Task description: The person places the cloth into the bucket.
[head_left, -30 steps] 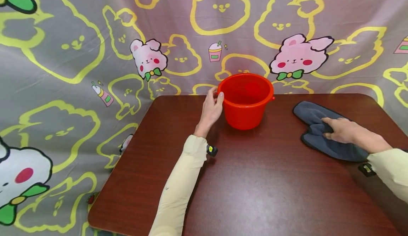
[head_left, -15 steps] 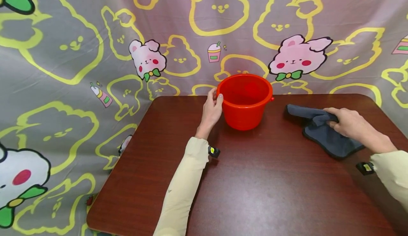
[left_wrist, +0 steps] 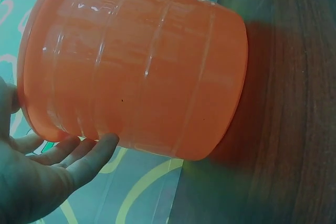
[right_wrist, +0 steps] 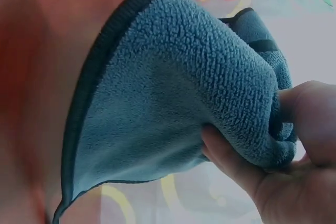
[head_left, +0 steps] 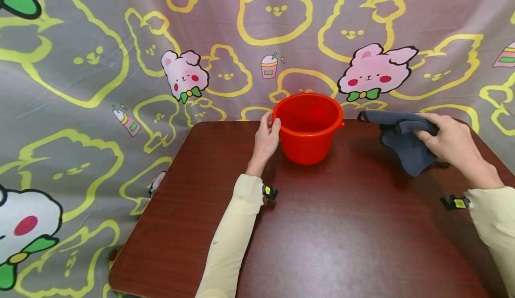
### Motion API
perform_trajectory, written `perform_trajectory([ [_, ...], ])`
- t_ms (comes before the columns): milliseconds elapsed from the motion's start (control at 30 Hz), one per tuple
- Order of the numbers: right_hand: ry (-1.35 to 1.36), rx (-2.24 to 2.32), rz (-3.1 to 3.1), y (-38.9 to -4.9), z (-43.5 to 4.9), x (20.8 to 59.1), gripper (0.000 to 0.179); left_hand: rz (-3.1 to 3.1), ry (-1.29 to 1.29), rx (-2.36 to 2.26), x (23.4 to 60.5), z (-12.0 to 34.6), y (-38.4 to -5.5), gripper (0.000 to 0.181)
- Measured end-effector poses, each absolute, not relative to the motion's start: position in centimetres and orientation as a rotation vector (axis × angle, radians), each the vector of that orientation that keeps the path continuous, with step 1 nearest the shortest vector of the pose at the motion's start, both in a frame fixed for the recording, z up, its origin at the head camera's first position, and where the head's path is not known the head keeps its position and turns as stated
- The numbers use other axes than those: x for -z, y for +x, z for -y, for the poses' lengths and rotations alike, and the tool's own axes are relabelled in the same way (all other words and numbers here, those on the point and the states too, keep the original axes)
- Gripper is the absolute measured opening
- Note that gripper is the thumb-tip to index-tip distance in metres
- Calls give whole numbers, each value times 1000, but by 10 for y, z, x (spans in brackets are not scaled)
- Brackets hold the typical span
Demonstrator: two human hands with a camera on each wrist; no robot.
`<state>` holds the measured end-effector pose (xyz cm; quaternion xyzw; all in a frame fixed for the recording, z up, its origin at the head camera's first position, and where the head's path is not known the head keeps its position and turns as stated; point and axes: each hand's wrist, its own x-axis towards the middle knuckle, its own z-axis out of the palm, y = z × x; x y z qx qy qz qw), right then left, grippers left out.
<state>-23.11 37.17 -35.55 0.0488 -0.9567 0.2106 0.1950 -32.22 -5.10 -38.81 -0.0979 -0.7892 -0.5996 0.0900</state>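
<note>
Right fingers (head_left: 434,118) partly hidden by cloth (head_left: 408,146)

Cream sleeves (head_left: 230,240) end beside small black wrist cameras (head_left: 448,202) with yellow patches (head_left: 459,203).

The bucket (head_left: 307,148) is plain red, the cloth (head_left: 410,148) slate blue-grey with dark edging, the table (head_left: 322,226) reddish-brown, the sleeves (head_left: 231,240) cream, and the grey-pink backdrop (head_left: 229,16) printed with yellow outlines (head_left: 275,42) and red-cheeked, green-bowed rabbits (head_left: 376,72).
</note>
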Motion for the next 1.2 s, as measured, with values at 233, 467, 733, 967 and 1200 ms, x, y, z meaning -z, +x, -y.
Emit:
perform_trajectory([
  [233, 70, -710, 2475, -231, -356, 342, 40, 2353, -301, 1789, 389, 52, -322, 51],
  [467, 11, -823, 2323, -230, -340, 326, 42, 2352, -301, 1777, 388, 51, -321, 51],
  [733, 57, -866, 2172, -232, -323, 303, 39, 2350, -293, 1779, 388, 51, -322, 50],
  [967, 157, -879, 2064, -233, -307, 289, 36, 2338, -298, 1785, 389, 52, -323, 50],
  [1200, 236, -883, 2042, -230, -292, 277, 36, 2350, -307, 1800, 388, 51, -323, 51],
])
